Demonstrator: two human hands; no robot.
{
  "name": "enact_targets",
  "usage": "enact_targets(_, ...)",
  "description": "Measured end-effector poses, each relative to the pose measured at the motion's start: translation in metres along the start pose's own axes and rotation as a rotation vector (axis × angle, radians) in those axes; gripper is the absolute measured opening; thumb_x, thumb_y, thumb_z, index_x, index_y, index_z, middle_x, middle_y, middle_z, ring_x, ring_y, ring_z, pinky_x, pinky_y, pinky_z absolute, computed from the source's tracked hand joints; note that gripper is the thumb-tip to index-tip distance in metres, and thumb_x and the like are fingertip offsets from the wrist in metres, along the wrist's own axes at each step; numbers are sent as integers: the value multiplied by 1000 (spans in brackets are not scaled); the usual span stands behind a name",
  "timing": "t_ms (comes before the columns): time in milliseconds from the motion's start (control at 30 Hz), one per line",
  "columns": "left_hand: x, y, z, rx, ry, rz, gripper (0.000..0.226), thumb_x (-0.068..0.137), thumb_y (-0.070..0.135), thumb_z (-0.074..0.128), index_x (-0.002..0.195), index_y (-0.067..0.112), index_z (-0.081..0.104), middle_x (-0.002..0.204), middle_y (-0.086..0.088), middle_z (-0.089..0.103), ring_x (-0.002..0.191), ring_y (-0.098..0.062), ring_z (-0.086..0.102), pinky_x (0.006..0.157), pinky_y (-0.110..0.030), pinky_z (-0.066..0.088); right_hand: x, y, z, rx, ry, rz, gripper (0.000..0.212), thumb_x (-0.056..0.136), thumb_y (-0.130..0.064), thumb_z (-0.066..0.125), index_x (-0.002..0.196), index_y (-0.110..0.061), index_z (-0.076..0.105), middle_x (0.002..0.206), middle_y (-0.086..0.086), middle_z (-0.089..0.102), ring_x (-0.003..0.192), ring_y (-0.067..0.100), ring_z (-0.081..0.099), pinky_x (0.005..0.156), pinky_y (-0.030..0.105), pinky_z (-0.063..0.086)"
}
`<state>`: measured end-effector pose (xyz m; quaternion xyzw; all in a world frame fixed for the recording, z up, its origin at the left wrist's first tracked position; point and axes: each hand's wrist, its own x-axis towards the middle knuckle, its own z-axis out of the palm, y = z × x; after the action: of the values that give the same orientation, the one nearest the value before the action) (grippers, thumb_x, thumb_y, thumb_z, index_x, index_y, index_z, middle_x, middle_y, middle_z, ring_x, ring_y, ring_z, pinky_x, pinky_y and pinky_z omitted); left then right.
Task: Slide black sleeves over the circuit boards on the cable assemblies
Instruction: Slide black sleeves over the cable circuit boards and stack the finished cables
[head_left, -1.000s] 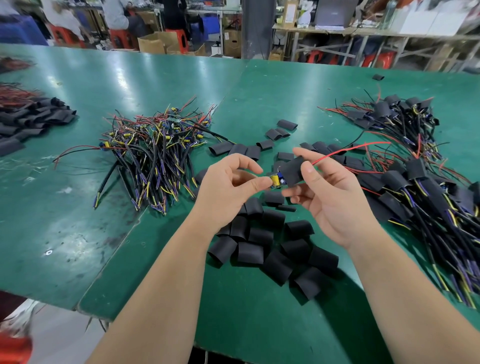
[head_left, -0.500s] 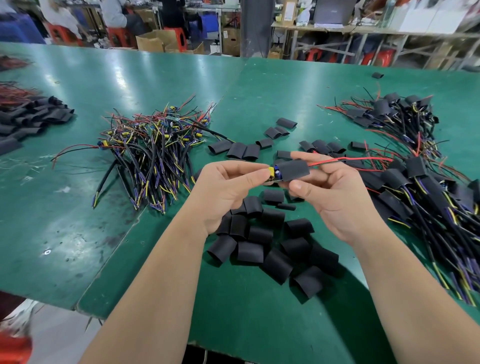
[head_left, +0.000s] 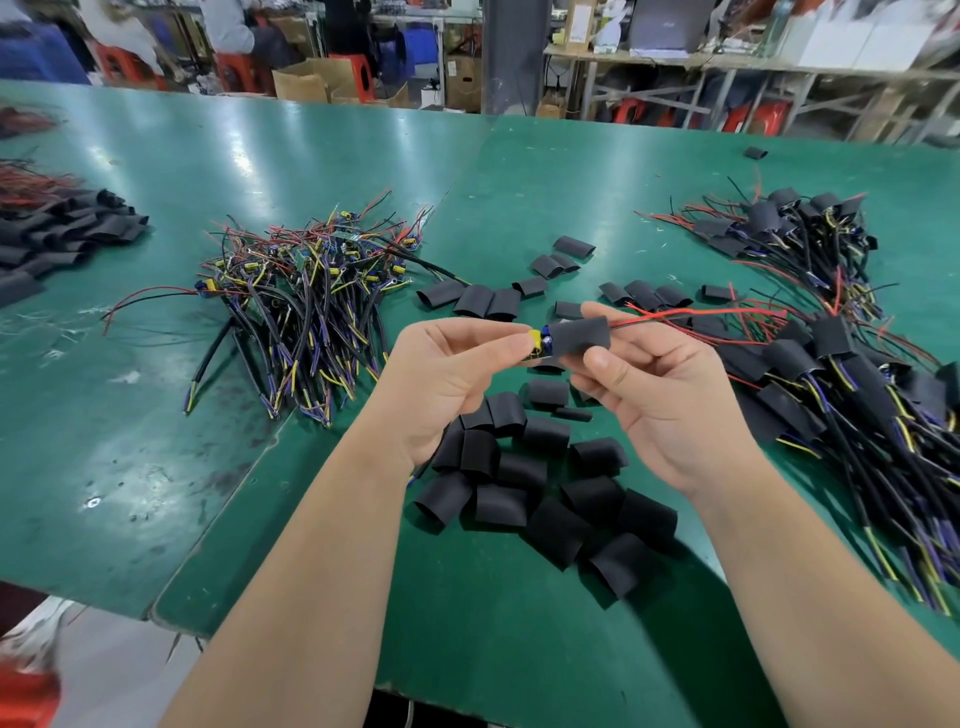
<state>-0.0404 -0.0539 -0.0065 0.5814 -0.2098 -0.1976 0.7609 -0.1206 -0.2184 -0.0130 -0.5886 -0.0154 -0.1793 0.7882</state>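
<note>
Above the middle of the worktop (head_left: 156, 415), both hands are clamped on one cable assembly. The left hand (head_left: 447, 374) pinches the exposed end of the circuit board (head_left: 537, 340), where a yellow component and a blue one show. The right hand (head_left: 660, 395) holds the black sleeve (head_left: 582, 335) between thumb and fingers. The sleeve covers most of the board, and the red wire (head_left: 701, 313) runs out of its far end towards the right edge. This piece looks nearly done, with only the short bare end left to cover.

Across the whole job, I judge it roughly half done. A large heap of sleeved assemblies (head_left: 831, 364) lies along the right edge. A tangled pile of bare assemblies (head_left: 311, 291) with no sleeves waits left of centre. Many loose sleeves (head_left: 545, 499) lie under the hands near the front edge, with a few more scattered behind them. Another stack of black sleeves (head_left: 62, 234) sits at the left edge.
</note>
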Motion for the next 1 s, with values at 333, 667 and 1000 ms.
enact_targets(333, 1, 0, 3, 24, -9, -30, 17, 61, 27, 74, 74, 18, 78, 62, -5, 62, 43, -8, 22, 40, -15, 18, -3, 1, 1, -213, 45, -101, 36, 63, -15, 78, 97, -10, 66, 85, 1, 76, 74, 14, 71, 70, 23, 54)
enact_targets(667, 1, -1, 2, 57, -42, -24, 16, 60, 30, 75, 73, 20, 78, 55, 3, 61, 42, -8, 23, 40, -13, 20, -2, -1, -3, -258, -5, -103, 30, 64, -16, 79, 93, -17, 72, 86, 2, 76, 74, 14, 70, 71, 23, 54)
enact_targets(1000, 1, -3, 0, 180, 23, 1, 11, 78, 9, 73, 87, 16, 74, 58, 9, 65, 38, -1, 33, 37, -14, 24, -2, 4, -2, -650, 8, -110, 6, 83, -11, 72, 86, -11, 77, 122, -24, 62, 99, -11, 60, 84, 12, 47)
